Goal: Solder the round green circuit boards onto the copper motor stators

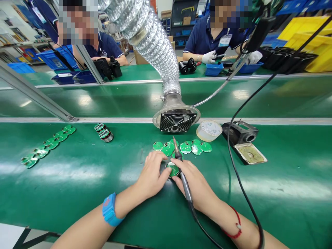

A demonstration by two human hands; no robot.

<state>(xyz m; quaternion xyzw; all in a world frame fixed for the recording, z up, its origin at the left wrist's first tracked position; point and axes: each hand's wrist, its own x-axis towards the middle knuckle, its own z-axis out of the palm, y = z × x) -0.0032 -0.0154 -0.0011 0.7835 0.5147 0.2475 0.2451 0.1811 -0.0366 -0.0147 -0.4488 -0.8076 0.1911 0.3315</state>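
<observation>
A round green circuit board [172, 169] lies between my two hands on the green bench. My left hand [155, 173] grips its left side with curled fingers and thumb. My right hand [193, 180] has a soldering iron [184, 183] lying along it, tip pointing up and away, while its fingers touch the board's right edge. What lies under the board is mostly hidden. Just beyond are several loose round boards [185, 147], some overlapping. Farther left stand two small motor-like cylinders [105, 135] with green boards on top.
An extractor fan [178, 121] on a foil duct [155, 38] hangs beyond the boards. A tape roll [209, 130] and a soldering stand [241, 132] with a sponge [250, 153] sit right. A row of boards [52, 143] lies far left. A black cable [237, 173] crosses right. Co-workers [207, 38] sit opposite.
</observation>
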